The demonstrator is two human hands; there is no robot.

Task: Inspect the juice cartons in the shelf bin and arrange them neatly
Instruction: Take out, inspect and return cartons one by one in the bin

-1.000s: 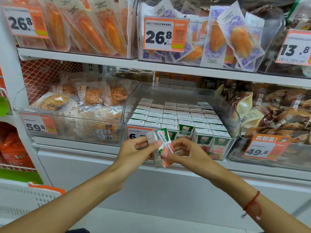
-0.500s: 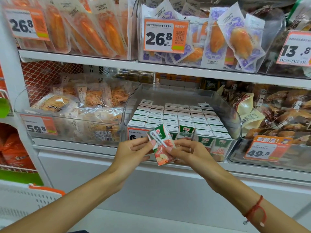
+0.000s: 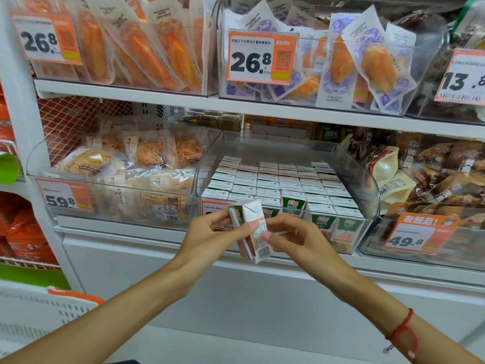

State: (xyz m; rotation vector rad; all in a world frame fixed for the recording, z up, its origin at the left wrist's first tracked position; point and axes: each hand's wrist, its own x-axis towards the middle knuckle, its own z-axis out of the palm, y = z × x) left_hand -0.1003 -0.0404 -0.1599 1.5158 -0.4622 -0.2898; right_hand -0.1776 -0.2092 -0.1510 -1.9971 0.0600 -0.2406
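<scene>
A small green-and-white juice carton is held in front of the shelf bin, tilted, with its barcode side and white top flap facing me. My left hand pinches its left edge and my right hand pinches its right side with fingertips. Behind them a clear plastic shelf bin holds several rows of matching juice cartons standing upright, packed close. One gap shows in the front row just left of an upright carton.
Clear bins of snack packs flank the juice bin: shredded snacks on the left, brown packs on the right. An upper shelf carries orange price tags. A white basket with an orange handle sits low left.
The carton has been turned in both hands: its green printed front faced me earlier, now the barcode side and folded top show. Both hands stay at the bin's front.
</scene>
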